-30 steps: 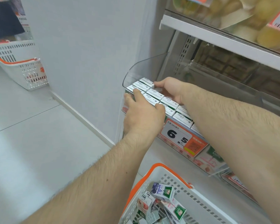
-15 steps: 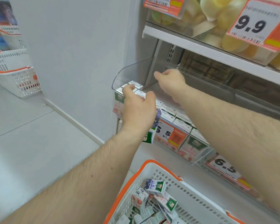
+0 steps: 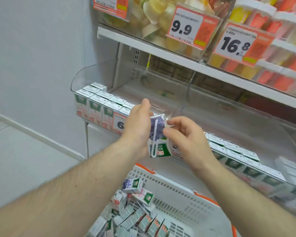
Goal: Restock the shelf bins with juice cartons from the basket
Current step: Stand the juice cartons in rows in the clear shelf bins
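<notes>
My left hand (image 3: 138, 124) grips a small purple and green juice carton (image 3: 158, 136) with a straw on its side, held upside down in front of the shelf. My right hand (image 3: 186, 135) is just right of the carton, fingers loosely curled, fingertips at its edge. Behind my hands runs a clear shelf bin (image 3: 92, 72) with rows of pink-labelled cartons (image 3: 96, 103) at its left end. A second bin (image 3: 246, 158) to the right holds green-labelled cartons. Below, a white basket with orange handles (image 3: 178, 190) holds several loose cartons (image 3: 133, 185).
An upper shelf (image 3: 161, 47) carries clear tubs of fruit with price tags 9.9 (image 3: 184, 26) and 16.8 (image 3: 236, 43). A white wall panel (image 3: 41, 48) stands left of the shelf. Grey floor tiles (image 3: 24, 159) lie at lower left.
Both hands have drawn back from the left bin. My left hand brought out a purple carton and turned it up in front of the shelf; my right hand came down beside it.
</notes>
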